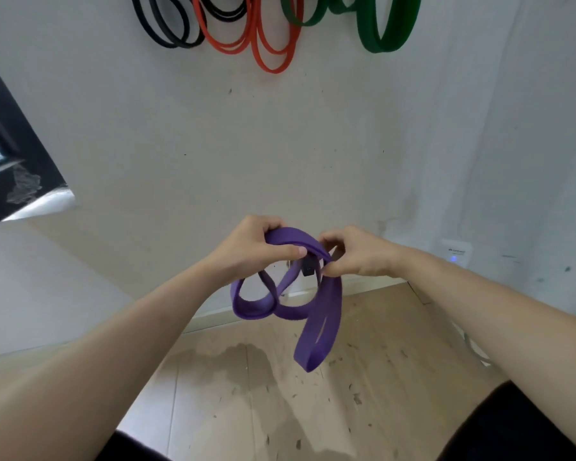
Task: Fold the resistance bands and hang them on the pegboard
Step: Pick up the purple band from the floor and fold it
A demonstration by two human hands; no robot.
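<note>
Where fingers [281, 251] close, purple band [320, 314] partly hidden.

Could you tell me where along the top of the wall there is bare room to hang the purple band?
The clearest gap lies between the orange rubber bands and the wide green band; more bare wall runs right of the green. The left is crowded, black bands overlapping the orange. Both hands hold the purple resistance band.

Black bands [167, 28], orange bands [263, 38] and green bands [379, 28] are cut off by the top edge; their hanging points are unseen. The left hand's fingers [273, 227] hide behind the purple band [323, 314]. Wall device [454, 252] lettering is illegible.
</note>
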